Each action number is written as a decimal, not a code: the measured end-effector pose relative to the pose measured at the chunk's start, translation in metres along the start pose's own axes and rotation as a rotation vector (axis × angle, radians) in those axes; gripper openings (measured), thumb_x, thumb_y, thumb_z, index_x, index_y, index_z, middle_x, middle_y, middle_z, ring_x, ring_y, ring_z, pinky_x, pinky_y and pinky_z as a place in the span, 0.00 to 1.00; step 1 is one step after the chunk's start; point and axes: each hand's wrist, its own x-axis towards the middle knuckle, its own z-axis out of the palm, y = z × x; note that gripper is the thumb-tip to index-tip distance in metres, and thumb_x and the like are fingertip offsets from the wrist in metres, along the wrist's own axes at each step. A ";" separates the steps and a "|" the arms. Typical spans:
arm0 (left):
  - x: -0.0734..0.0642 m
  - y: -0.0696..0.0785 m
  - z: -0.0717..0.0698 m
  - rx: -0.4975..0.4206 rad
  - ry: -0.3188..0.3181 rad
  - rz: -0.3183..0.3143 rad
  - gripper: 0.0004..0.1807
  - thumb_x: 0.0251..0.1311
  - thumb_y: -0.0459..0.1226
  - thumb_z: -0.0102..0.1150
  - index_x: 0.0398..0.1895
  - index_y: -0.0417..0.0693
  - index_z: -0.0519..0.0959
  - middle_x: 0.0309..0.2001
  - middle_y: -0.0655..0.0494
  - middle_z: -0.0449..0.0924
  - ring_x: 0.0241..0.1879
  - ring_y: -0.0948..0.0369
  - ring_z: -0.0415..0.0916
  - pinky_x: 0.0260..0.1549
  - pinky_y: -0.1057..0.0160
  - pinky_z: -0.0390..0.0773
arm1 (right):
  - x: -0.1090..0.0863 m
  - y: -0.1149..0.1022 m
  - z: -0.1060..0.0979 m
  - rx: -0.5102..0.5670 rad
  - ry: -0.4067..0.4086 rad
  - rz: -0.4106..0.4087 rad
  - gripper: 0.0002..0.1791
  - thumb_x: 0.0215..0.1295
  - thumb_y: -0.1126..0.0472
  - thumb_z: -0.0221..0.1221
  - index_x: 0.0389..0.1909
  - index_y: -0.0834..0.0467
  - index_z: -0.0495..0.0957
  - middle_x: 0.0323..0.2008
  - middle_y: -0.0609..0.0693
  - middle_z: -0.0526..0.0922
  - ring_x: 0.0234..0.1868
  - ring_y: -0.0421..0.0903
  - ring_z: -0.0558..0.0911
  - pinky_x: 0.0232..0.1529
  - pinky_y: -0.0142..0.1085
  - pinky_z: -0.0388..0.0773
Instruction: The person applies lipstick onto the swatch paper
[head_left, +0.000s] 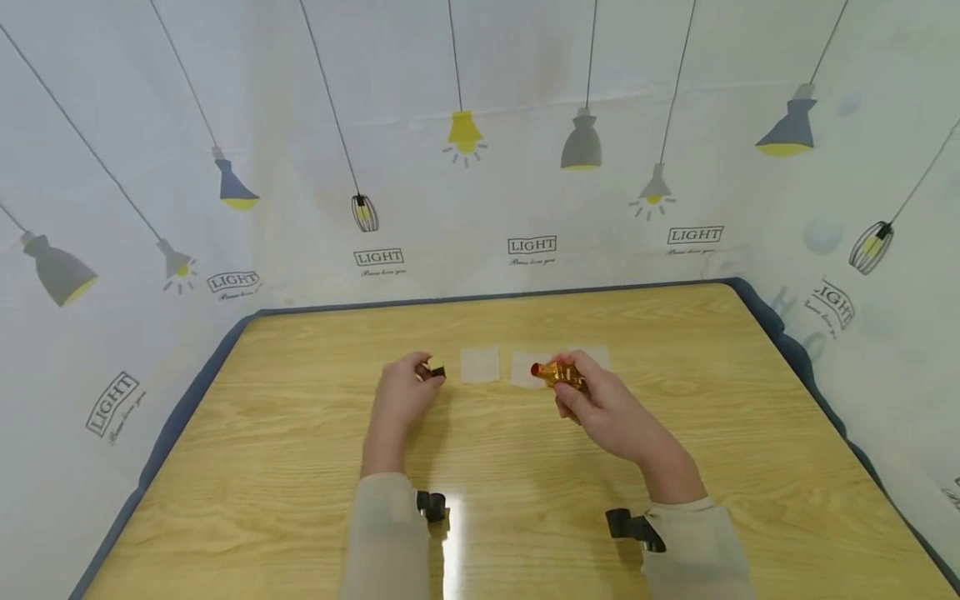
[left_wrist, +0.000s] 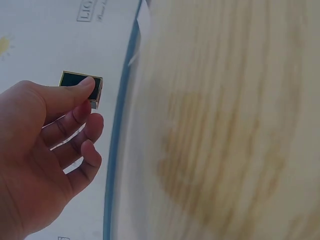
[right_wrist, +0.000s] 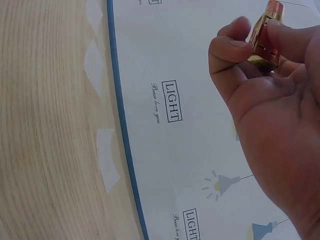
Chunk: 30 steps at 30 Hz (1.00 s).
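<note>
My left hand pinches a small square cap between thumb and fingers. In the left wrist view the cap shows a black face with a gold edge, and the other fingers curl loosely below it. To the right, my right hand grips a small shiny gold-amber bottle, tilted with its reddish mouth toward the left. The right wrist view shows thumb and curled fingers round the faceted bottle. Cap and bottle are apart, both held off the table.
Pale square sheets lie in a row on the wood-grain table: a left sheet, a middle sheet and a right sheet, partly behind the right hand. A lamp-patterned wall covering surrounds the table's back and sides.
</note>
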 end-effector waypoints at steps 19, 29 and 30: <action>0.030 -0.023 -0.004 0.138 -0.112 -0.016 0.27 0.69 0.37 0.70 0.68 0.38 0.78 0.53 0.40 0.88 0.55 0.46 0.85 0.61 0.43 0.82 | 0.000 0.001 0.002 0.063 0.020 -0.002 0.15 0.88 0.58 0.46 0.63 0.62 0.62 0.32 0.57 0.73 0.26 0.45 0.69 0.24 0.34 0.67; 0.031 -0.028 -0.009 0.154 -0.143 -0.006 0.27 0.71 0.37 0.68 0.69 0.36 0.77 0.55 0.38 0.87 0.57 0.44 0.84 0.63 0.42 0.81 | 0.000 0.006 0.003 0.045 0.046 0.010 0.14 0.86 0.59 0.49 0.63 0.61 0.66 0.33 0.58 0.72 0.27 0.42 0.67 0.26 0.33 0.68; 0.031 -0.029 -0.009 0.153 -0.146 -0.004 0.26 0.71 0.37 0.67 0.69 0.36 0.77 0.55 0.37 0.87 0.57 0.44 0.84 0.63 0.42 0.81 | 0.000 0.006 0.003 0.044 0.047 0.015 0.14 0.86 0.59 0.49 0.63 0.60 0.66 0.33 0.58 0.72 0.27 0.42 0.68 0.26 0.33 0.69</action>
